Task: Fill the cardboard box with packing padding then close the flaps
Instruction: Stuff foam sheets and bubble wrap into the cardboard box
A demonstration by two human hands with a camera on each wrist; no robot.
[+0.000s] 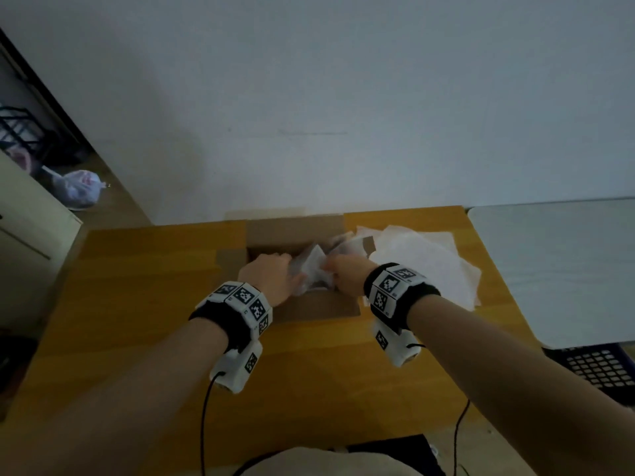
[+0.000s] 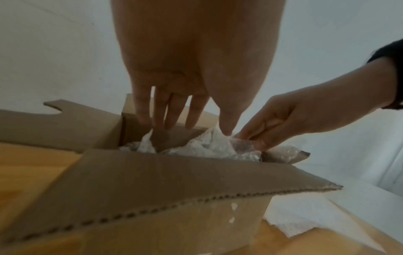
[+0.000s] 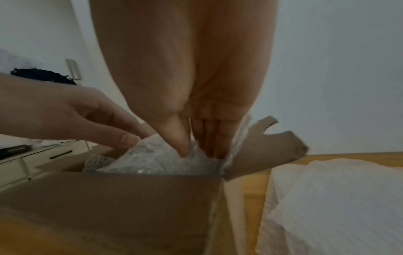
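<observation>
An open cardboard box [image 1: 323, 309] stands on the wooden table [image 1: 154, 286] with its flaps spread outward. Crumpled bubble-wrap padding [image 1: 314, 266] lies inside it, rising to the rim. My left hand [image 1: 275, 273] reaches down into the box with straight, spread fingers [image 2: 170, 117], and its thumb touches the padding [image 2: 209, 146]. My right hand [image 1: 343, 273] is at the right side of the opening and pinches a fold of the padding [image 3: 157, 158] between thumb and fingers [image 3: 211, 138]. The box floor is hidden under the padding.
A pile of white foam sheets [image 1: 422, 266] lies on the table right of the box, against its right flap [image 3: 272, 151]. A white table [image 1: 556, 269] adjoins on the right, with a black crate [image 1: 598, 369] below it. A pale cabinet [image 1: 27, 235] stands left, a wall behind.
</observation>
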